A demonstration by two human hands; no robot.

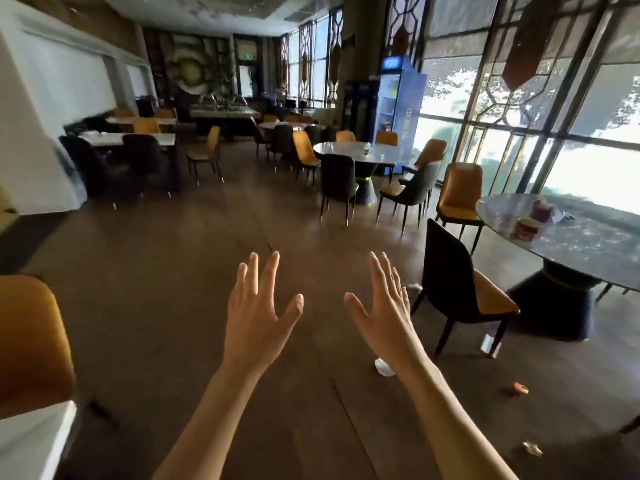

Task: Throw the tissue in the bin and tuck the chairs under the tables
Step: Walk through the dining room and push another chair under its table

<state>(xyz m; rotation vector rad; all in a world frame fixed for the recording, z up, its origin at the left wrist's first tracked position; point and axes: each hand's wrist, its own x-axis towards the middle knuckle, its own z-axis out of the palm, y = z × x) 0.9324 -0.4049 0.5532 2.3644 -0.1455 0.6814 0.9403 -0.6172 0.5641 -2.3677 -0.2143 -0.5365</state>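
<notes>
My left hand (259, 313) and my right hand (382, 311) are raised in front of me over the dark wooden floor, fingers spread, both holding nothing. A white crumpled tissue (383, 367) lies on the floor just right of my right wrist. A smaller white scrap (415, 286) lies beyond my right fingers. A black-backed chair with an orange seat (460, 292) stands pulled out from the round dark marble table (595, 251) at the right. An orange chair (459, 197) stands at that table's far side. No bin is visible.
A white paper piece (490, 344) and orange wrappers (518, 388) lie near the chair's legs. A second round table (360, 152) with several chairs stands further back. An orange chair back (31, 337) is close at my left. A blue fridge (398, 102) stands by the windows.
</notes>
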